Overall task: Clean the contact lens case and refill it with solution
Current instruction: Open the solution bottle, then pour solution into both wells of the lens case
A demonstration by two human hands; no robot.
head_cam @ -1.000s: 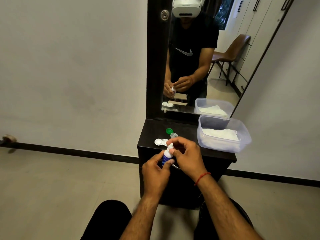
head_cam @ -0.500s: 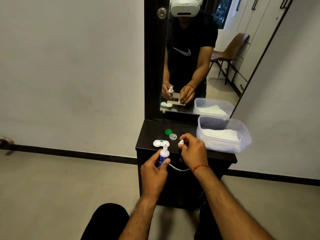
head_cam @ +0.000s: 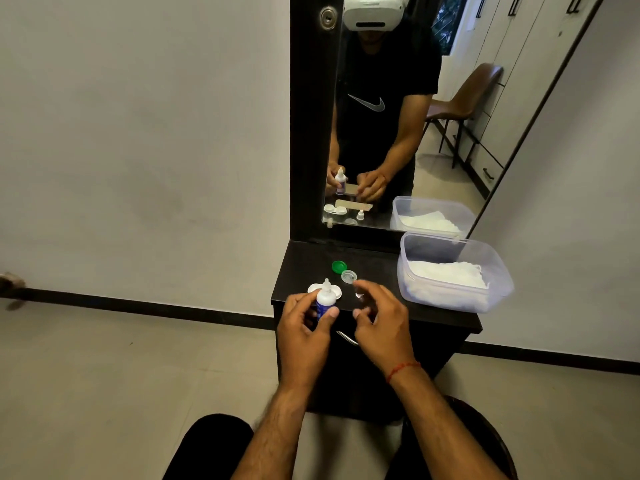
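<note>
Half a second ago the right hand (head_cam: 382,318) pinched the small white bottle cap (head_cam: 359,293) above the counter (head_cam: 304,271); now its fingers are spread loose and hold nothing, and the cap stands by itself on the dark top just beyond the fingertips, partly hidden by them. The left hand (head_cam: 303,327) has kept its grip on the solution bottle (head_cam: 325,299), thumb and fingers wrapped round the body, and the bottle stays upright with its bare nozzle pointing up, a little left of the frame's centre.

The bottle is a small, smooth plastic cylinder, white at the shoulder and tapered nozzle, with a blue label lower down. Right behind it in the picture the contact lens case (head_cam: 313,289) lies open on the counter: two round white wells joined side by side, the bottle covering their middle. Whether they hold liquid cannot be told. Further back, towards the mirror (head_cam: 398,133), lie the two loose lids, touching or nearly so: a green ribbed lid (head_cam: 339,266) and a clear lid (head_cam: 348,276), both flat discs.

The counter is a glossy black cabinet top with a curved metal drawer handle (head_cam: 347,338) below its front edge. At its right end sits a translucent rectangular plastic tub (head_cam: 502,275) with rounded corners, holding a folded white cloth (head_cam: 446,275) of soft, crinkled weave. A red thread bracelet (head_cam: 401,369) circles the right wrist.
</note>
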